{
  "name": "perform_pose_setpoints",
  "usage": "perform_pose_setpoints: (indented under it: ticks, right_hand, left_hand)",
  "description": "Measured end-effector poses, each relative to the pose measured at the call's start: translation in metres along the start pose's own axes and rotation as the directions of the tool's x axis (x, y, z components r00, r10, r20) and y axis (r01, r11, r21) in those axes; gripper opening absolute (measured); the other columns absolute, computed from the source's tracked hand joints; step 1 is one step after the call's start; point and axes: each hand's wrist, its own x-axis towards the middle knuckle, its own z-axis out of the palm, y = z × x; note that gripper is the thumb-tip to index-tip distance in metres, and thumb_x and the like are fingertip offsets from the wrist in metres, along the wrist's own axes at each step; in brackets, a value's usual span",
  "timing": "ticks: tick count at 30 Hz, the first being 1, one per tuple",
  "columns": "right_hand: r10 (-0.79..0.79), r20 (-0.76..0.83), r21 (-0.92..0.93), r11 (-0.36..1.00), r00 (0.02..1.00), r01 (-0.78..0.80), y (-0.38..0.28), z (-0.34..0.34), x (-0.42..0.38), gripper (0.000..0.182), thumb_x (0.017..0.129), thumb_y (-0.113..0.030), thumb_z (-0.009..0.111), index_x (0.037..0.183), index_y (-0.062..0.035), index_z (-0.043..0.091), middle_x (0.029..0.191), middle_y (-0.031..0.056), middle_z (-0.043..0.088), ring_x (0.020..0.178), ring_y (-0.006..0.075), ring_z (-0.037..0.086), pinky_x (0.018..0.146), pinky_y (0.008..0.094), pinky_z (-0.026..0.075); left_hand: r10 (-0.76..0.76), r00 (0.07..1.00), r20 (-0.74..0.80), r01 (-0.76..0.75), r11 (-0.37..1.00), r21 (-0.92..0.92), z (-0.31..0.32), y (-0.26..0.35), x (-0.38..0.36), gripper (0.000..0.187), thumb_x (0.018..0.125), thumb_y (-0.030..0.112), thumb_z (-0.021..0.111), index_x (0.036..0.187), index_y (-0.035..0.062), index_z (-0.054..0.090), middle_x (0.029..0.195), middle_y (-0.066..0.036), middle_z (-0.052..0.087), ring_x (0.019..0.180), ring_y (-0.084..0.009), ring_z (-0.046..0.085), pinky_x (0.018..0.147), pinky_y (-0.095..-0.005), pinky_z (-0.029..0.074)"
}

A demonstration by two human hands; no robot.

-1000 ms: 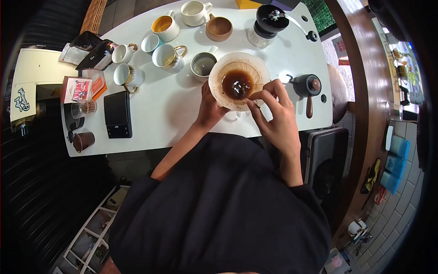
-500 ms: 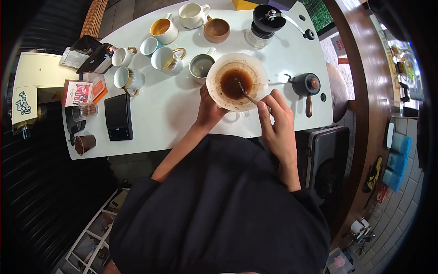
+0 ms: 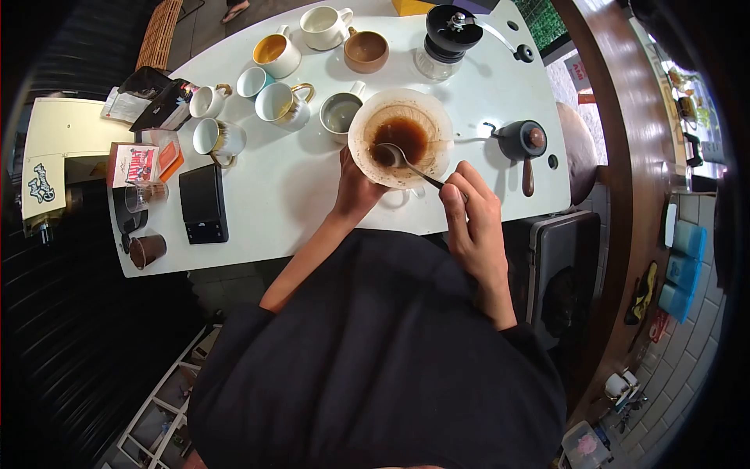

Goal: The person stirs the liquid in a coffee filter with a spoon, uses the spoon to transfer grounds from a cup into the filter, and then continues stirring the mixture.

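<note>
Brown liquid and wet grounds fill the lower part of a paper-lined coffee dripper (image 3: pixel 428 117) near the table's front edge. My left hand (image 3: pixel 360 187) is wrapped round the dripper's left side, its fingertips partly hidden beneath the cone. Between thumb and fingers, my right hand (image 3: pixel 473 211) pinches the handle of a metal spoon (image 3: pixel 406 161). The spoon's bowl lies at the left edge of the liquid, inside the cone. A glass handle shows below the dripper. Just left of the dripper stands a grey cup (image 3: pixel 341 112).
On the white table (image 3: pixel 289 187) are several mugs, a brown cup (image 3: pixel 366 51), a hand grinder (image 3: pixel 449 39), a black kettle (image 3: pixel 522 141), a black scale (image 3: pixel 203 203) and a cup of grounds (image 3: pixel 147 251). A person's foot (image 3: pixel 234 11) shows beyond the far edge.
The spoon has moved left within the dripper, and its bowl now shows at the liquid's surface. My right hand has shifted slightly lower. A foot has come into view at the top.
</note>
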Motion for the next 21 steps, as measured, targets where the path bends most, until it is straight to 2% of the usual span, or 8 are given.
perform_pose_setpoints:
  ticks: [2, 5, 9, 12, 17, 19, 21]
  right_hand:
    - [-0.009, 0.014, -0.006, 1.0, 1.0, 0.009, 0.0, 0.0, 0.0, 0.017, 0.102, -0.007, 0.051, 0.091, 0.0046, 0.055, 0.08, 0.0142, 0.041, 0.065, 0.0301, 0.045, 0.061, 0.0387, 0.039]
    - [-0.023, 0.016, -0.02, 1.0, 1.0, 0.023, -0.003, -0.001, 0.001, 0.015, 0.101, -0.006, 0.052, 0.091, 0.0043, 0.055, 0.08, 0.0145, 0.042, 0.065, 0.0308, 0.046, 0.061, 0.0391, 0.039]
    - [-0.028, 0.034, -0.038, 0.999, 0.999, 0.029, -0.003, -0.003, 0.001, 0.014, 0.101, -0.006, 0.052, 0.091, 0.004, 0.055, 0.081, 0.0149, 0.042, 0.066, 0.0317, 0.046, 0.061, 0.0395, 0.04]
    - [-0.035, 0.024, -0.023, 0.999, 0.999, 0.035, -0.004, -0.004, 0.003, 0.014, 0.101, -0.006, 0.052, 0.091, 0.0038, 0.055, 0.081, 0.0152, 0.043, 0.067, 0.0323, 0.047, 0.062, 0.0398, 0.04]
    - [-0.034, 0.032, -0.025, 0.999, 0.999, 0.035, -0.005, -0.007, 0.004, 0.015, 0.102, -0.007, 0.052, 0.092, 0.0039, 0.056, 0.081, 0.0151, 0.044, 0.068, 0.0323, 0.048, 0.063, 0.04, 0.041]
    - [-0.035, 0.036, -0.023, 0.999, 0.999, 0.035, -0.005, -0.008, 0.004, 0.015, 0.102, -0.008, 0.052, 0.093, 0.004, 0.057, 0.082, 0.0152, 0.045, 0.068, 0.0325, 0.049, 0.063, 0.04, 0.041]
    - [-0.033, 0.043, -0.017, 0.999, 0.999, 0.034, -0.005, -0.008, 0.004, 0.015, 0.102, -0.008, 0.052, 0.095, 0.0042, 0.058, 0.082, 0.0152, 0.046, 0.069, 0.0326, 0.05, 0.064, 0.04, 0.042]
  left_hand:
    - [0.145, 0.989, 0.006, -0.145, 0.982, 0.122, -0.002, 0.001, 0.002, 0.062, 0.077, 0.016, 0.087, 0.129, 0.0017, 0.056, 0.122, -0.013, 0.064, 0.113, -0.0273, 0.063, 0.097, -0.0402, 0.05]
    - [0.092, 0.996, 0.005, -0.092, 0.99, 0.104, -0.002, -0.003, -0.001, 0.063, 0.077, 0.015, 0.087, 0.129, 0.0014, 0.056, 0.122, -0.013, 0.064, 0.113, -0.0271, 0.063, 0.097, -0.0399, 0.05]
    - [0.167, 0.986, -0.014, -0.163, 0.973, 0.165, -0.001, -0.001, -0.001, 0.065, 0.077, 0.014, 0.088, 0.131, 0.0013, 0.054, 0.124, -0.013, 0.063, 0.114, -0.027, 0.062, 0.097, -0.0391, 0.05]
    - [0.115, 0.993, 0.003, -0.114, 0.986, 0.124, -0.002, 0.002, 0.001, 0.073, 0.075, 0.013, 0.089, 0.136, 0.0015, 0.05, 0.128, -0.013, 0.06, 0.116, -0.0269, 0.061, 0.099, -0.0388, 0.049]
    - [0.122, 0.993, -0.002, -0.121, 0.988, 0.092, 0.0, 0.005, 0.001, 0.075, 0.076, 0.013, 0.088, 0.138, 0.0009, 0.048, 0.131, -0.013, 0.058, 0.119, -0.0264, 0.059, 0.101, -0.0387, 0.048]
    - [-0.002, 0.998, -0.06, -0.001, 0.999, -0.046, 0.003, 0.007, 0.001, 0.067, 0.07, 0.029, 0.09, 0.126, 0.0047, 0.063, 0.132, -0.013, 0.06, 0.129, -0.0347, 0.048, 0.108, -0.0476, 0.034]
    - [-0.007, 0.998, -0.068, 0.003, 0.998, -0.057, 0.003, 0.012, 0.003, 0.064, 0.07, 0.028, 0.089, 0.124, 0.0049, 0.064, 0.131, -0.013, 0.061, 0.128, -0.0345, 0.049, 0.107, -0.0474, 0.034]
